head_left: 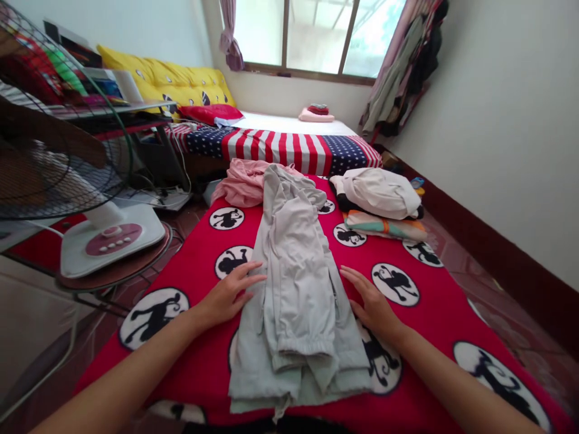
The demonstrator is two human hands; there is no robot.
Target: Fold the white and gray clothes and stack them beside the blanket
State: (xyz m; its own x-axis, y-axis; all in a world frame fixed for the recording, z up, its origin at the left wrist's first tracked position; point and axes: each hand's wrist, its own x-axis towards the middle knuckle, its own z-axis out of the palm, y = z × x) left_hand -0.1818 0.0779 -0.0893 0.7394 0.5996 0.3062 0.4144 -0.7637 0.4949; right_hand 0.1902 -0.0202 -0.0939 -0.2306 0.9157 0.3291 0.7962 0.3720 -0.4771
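Through the head camera I see a big red cloth with black monkeys in white circles. The light grey clothes lie long and almost flat along its middle, between my hands. They look soft and wrinkly, with a narrow part on top that ends in a bunched-up edge. Some pink clothes touch the far end, and a white bundle sits to the right. My left hand has loose fingers, a little apart, on the grey side. My right hand has its fingers apart too, just beside the other side. A little string pokes out at the near end.
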